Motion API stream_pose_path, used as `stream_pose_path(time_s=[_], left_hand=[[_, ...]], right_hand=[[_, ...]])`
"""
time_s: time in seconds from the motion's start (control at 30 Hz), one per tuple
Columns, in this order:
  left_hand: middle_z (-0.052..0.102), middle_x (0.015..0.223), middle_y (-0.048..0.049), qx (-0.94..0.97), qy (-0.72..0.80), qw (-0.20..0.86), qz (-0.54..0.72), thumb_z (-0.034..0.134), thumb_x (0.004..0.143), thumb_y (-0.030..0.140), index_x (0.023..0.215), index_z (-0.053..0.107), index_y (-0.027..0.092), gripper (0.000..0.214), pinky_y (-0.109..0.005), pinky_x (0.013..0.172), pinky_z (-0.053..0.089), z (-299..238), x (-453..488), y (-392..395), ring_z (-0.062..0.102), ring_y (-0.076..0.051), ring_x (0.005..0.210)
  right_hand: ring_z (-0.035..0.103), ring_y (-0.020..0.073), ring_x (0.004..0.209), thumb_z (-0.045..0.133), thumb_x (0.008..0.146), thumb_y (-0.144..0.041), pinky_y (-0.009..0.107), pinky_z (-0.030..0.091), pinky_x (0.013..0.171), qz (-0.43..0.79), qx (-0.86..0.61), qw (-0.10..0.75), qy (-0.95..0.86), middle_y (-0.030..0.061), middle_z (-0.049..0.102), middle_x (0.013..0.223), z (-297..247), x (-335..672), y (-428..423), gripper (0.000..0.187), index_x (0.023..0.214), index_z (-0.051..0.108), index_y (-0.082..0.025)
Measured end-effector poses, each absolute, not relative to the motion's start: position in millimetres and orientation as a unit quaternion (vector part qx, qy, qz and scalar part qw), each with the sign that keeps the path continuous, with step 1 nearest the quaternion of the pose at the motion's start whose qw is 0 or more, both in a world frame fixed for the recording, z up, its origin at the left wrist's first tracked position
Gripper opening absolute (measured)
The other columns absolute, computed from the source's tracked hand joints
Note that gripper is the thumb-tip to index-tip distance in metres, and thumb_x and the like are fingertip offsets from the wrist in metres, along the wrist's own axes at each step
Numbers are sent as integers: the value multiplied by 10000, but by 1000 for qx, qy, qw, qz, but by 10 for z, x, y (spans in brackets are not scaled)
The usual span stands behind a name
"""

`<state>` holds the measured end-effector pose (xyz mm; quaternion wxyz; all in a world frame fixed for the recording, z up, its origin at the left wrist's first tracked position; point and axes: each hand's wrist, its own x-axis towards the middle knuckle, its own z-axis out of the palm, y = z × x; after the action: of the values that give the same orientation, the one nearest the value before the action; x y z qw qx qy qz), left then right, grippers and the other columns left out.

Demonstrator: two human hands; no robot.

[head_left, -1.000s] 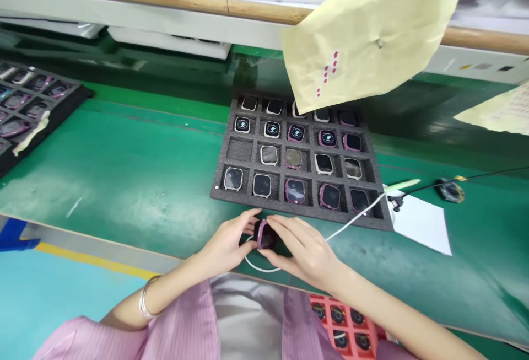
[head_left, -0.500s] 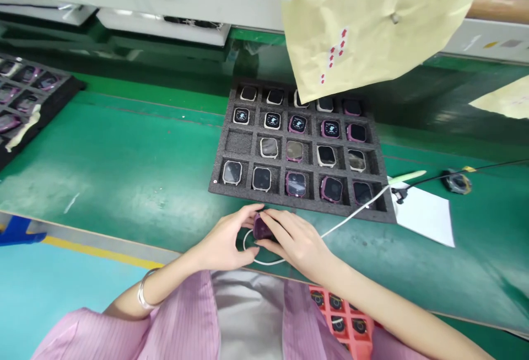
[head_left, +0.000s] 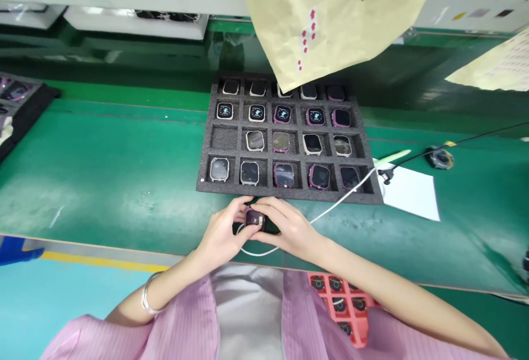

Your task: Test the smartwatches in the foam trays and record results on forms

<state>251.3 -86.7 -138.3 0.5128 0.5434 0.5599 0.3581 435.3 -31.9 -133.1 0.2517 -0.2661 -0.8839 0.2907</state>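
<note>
Both hands hold a small smartwatch case with a purple frame, low above the green bench's front edge. My left hand grips its left side, the thumb lying at the lower edge of the face. From the right, the fingers of my right hand close on its upper and lower edges. Small light marks show on the dark face, too small to read. A white cable loops under the hands and runs up to the right. Just beyond lies a dark foam tray with several watches, a few with lit dials.
Yellow paper hangs over the tray's back edge. Right of the tray lie white paper, a pale green pen and a coiled item. A red tray with round parts sits below the bench edge. Another foam tray stands at left.
The watch face, plain dark before, now shows light marks. My left thumb has moved up onto its lower edge. The whole view has shifted, with the bench scene farther left and higher.
</note>
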Motion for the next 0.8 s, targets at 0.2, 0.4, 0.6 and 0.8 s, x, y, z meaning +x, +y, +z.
stream_pose_path(time_s=[0.2, 0.4, 0.6, 0.8], left_hand=[[673, 1048, -37, 555, 530, 533, 357, 655, 819, 197, 1272, 441, 237, 503, -351, 906, 539, -1379, 2493, -865, 682, -176, 946], [694, 1009, -18, 546, 480, 605, 325, 672, 807, 180, 1254, 431, 229, 510, -339, 923, 528, -1320, 2394, -803, 688, -165, 942], [714, 1045, -21, 581, 450, 609, 299, 656, 818, 163, 1260, 455, 240, 491, -322, 908, 525, -1273, 2338, -766, 681, -168, 965], [713, 1006, -28, 558, 467, 606, 320, 679, 794, 192, 1242, 473, 224, 495, -348, 902, 546, -1304, 2370, -786, 692, -178, 936]], right_hand=[[591, 192, 1040, 572, 948, -254, 336, 518, 885, 487, -191, 231, -820, 114, 596, 1141, -1240, 4504, -146, 315, 1254, 583, -175], [621, 145, 836, 605, 929, -282, 256, 516, 733, 472, -141, 235, -838, 77, 623, 965, -1364, 4560, -45, 332, 1243, 614, -172], [576, 136, 660, 555, 932, -426, 235, 476, 590, 324, -116, 217, -913, 49, 603, 811, -1357, 4486, -36, 359, 1085, 635, -112], [582, 146, 628, 495, 935, -505, 243, 473, 540, 226, -144, 203, -942, 46, 593, 814, -1305, 4512, -36, 440, 1114, 600, -117]])
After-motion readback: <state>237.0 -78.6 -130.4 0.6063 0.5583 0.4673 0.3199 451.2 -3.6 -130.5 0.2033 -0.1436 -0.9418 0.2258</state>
